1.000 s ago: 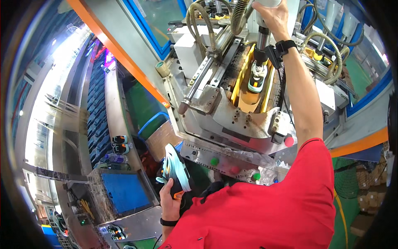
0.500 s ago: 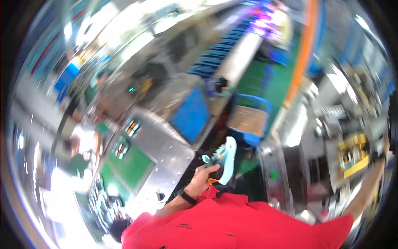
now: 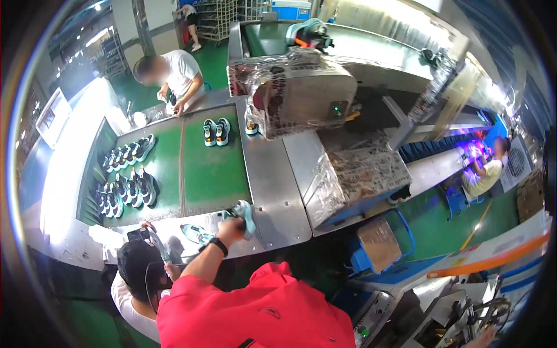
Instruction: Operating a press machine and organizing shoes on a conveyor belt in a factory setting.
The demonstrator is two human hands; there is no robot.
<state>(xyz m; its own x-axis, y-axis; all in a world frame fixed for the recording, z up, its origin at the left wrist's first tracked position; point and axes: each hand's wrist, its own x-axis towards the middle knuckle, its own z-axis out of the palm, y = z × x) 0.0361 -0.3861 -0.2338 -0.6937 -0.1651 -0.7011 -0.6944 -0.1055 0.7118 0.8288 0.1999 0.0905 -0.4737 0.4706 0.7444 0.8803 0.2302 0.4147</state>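
Note:
My left hand (image 3: 231,231), with a dark band at its wrist, is closed around a light blue and dark sneaker (image 3: 248,218). The sneaker is held over the metal edge of the conveyor table (image 3: 278,223). Just left of it, on that edge, lies a flat light blue shoe-like piece (image 3: 196,234). Low in the right corner, what appears to be my right hand (image 3: 485,337) is beside a machine (image 3: 452,316); its fingers are too cut off and blurred to read.
Several sneakers (image 3: 139,188) stand in rows on the green belt (image 3: 212,180), with a pair (image 3: 216,132) farther back. A capped co-worker (image 3: 139,264) is close on my left; another person (image 3: 180,75) works across the belt. A blue cart (image 3: 377,246) stands to the right.
My view has turned left toward the green belt. My left hand has carried the sneaker from in front of my body to over the table's metal edge.

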